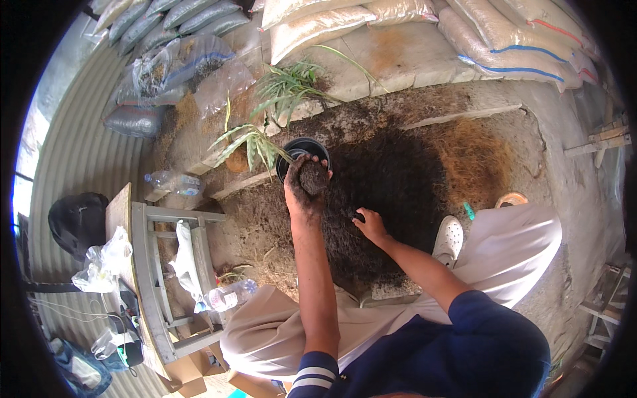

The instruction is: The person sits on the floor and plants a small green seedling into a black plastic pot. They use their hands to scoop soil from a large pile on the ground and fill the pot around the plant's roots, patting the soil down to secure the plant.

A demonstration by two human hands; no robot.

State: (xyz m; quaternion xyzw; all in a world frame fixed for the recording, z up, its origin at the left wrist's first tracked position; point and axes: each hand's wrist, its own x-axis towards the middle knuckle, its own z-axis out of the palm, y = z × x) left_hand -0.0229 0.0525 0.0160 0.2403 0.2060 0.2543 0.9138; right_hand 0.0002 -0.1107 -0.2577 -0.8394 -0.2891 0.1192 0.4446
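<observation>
My left hand [304, 191] is closed around the soil-covered root ball [314, 179] of a leafy plant [256, 144], whose long pale green leaves lean out to the left. Just behind that hand stands a black plastic pot [318, 145], partly hidden by the hand and plant. My right hand [369, 224] is low over a wide heap of dark soil [393, 174], fingers slightly curled and apart, with nothing visible held. More cut or uprooted leafy plants [293, 84] lie on the concrete ledge beyond the pot.
Brown fibre [473, 159] is spread right of the soil. Filled sacks [318, 30] are stacked beyond the ledge. A wooden stool [186, 216] and plastic bottles [231, 297] are on the left. A green-handled tool [469, 211] lies near my white clog [449, 236].
</observation>
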